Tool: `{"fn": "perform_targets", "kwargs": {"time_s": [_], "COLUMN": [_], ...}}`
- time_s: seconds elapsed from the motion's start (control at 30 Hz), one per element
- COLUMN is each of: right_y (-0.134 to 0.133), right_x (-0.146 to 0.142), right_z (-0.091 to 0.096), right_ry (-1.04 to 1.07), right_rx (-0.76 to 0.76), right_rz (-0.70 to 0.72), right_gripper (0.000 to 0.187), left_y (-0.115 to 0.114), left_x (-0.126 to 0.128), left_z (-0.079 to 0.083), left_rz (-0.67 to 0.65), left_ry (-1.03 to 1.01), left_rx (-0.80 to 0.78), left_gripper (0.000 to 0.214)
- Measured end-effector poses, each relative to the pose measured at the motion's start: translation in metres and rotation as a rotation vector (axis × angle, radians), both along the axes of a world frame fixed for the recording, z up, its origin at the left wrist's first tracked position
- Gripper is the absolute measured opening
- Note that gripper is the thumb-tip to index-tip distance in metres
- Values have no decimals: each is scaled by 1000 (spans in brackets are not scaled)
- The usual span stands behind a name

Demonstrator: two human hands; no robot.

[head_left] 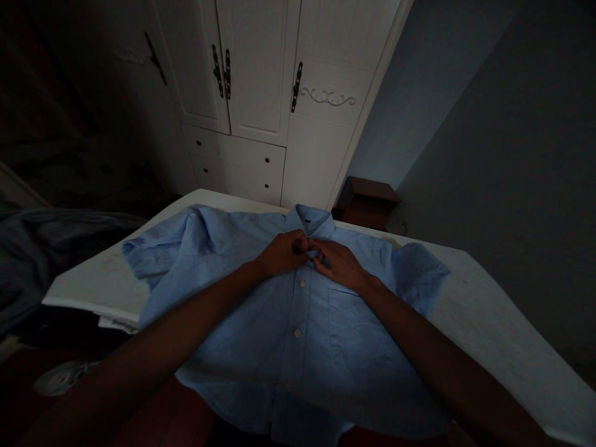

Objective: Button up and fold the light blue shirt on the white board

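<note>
A light blue short-sleeved shirt [261,323] lies front up on a white table [484,316], collar at the far side. Two white buttons show down its placket, and a chest pocket sits to the right. My left hand [283,253] and my right hand [339,262] meet just below the collar. Both pinch the placket cloth at the top button, fingers curled and touching each other. The button itself is hidden between my fingers.
A white wardrobe [261,93] with dark handles and drawers stands behind the table. A small brown wooden stand [367,202] sits by the blue-grey wall at right. Dark bedding [41,248] lies at left. A shoe [63,377] rests on the floor below.
</note>
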State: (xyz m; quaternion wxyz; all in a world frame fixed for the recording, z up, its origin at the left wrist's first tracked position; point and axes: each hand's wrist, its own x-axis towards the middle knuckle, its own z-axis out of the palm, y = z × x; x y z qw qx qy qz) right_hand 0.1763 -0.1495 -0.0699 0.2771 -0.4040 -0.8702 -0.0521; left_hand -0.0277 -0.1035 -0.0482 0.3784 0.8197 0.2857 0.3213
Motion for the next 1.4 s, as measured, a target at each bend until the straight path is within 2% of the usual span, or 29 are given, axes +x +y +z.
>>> {"fn": "perform_targets", "kwargs": {"time_s": [0.17, 0.37, 0.5, 0.6, 0.73, 0.87, 1.23, 1.4], "right_y": [1, 0, -2, -4, -9, -11, -13, -14], "right_x": [1, 1, 0, 0, -1, -2, -4, -4], "right_z": [-2, -1, 2, 5, 10, 13, 15, 17], "right_ry": [18, 3, -28, -40, -28, 25, 111, 152], "right_rx": [20, 10, 42, 107, 221, 326, 313, 278], "right_rz": [-4, -1, 12, 10, -9, 18, 48, 56], "right_gripper": [46, 46, 44, 38, 28, 24, 26, 25], "left_y": [-3, -4, -6, -11, -17, -19, -15, -11], "left_x": [-2, -2, -3, -3, -3, -4, -8, -9], "left_z": [4, 7, 8, 9, 8, 6, 6, 3], "left_rz": [10, 11, 52, 83, 101, 89, 14, 13], "left_ry": [71, 256, 451, 519, 436, 364, 277, 237], "left_rx": [103, 247, 429, 541, 620, 661, 677, 872], "left_gripper": [15, 19, 18, 20, 25, 27, 25, 25]}}
